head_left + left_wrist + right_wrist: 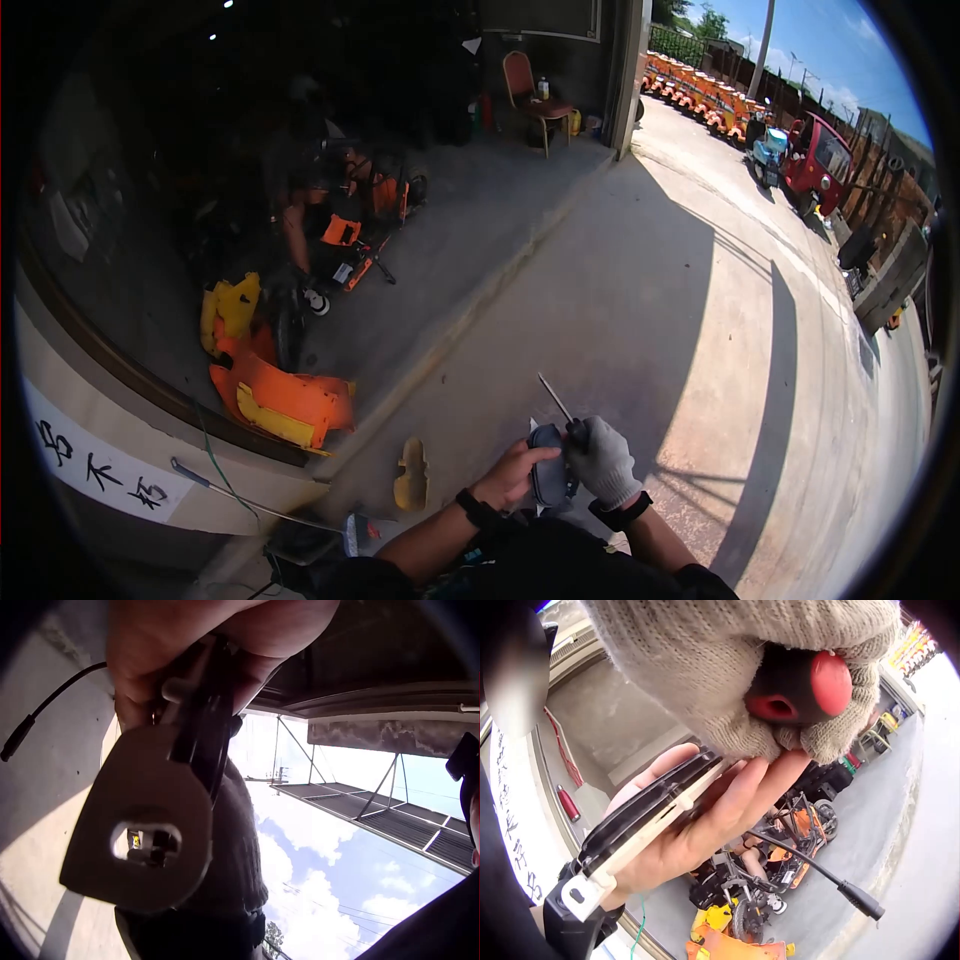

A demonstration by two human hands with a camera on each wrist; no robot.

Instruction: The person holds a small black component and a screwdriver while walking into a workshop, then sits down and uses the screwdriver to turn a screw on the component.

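Observation:
In the head view, the bare left hand (pixel 508 474) holds a dark oval part (pixel 547 465) with a pale bracket behind it. The gloved right hand (pixel 602 462) grips a screwdriver (pixel 556 397), its shaft pointing up and left. From the right wrist, the screwdriver's black and red handle (pixel 799 686) sits inside the curled glove (pixel 690 667), touching the bare fingers (pixel 727 802). A cable with a black connector (pixel 861 900) hangs from the part. The left wrist view shows the bracket's slotted metal tab (pixel 139 817) close up, under the left hand (pixel 217 630).
Orange and yellow body panels (pixel 285 395) lie at the left, with a yellow piece (pixel 411 475) on the ground nearer. A person crouches by a partly stripped orange vehicle (pixel 345 230). A red chair (pixel 520 80) stands inside; a red three-wheeler (pixel 820 160) is outside, right.

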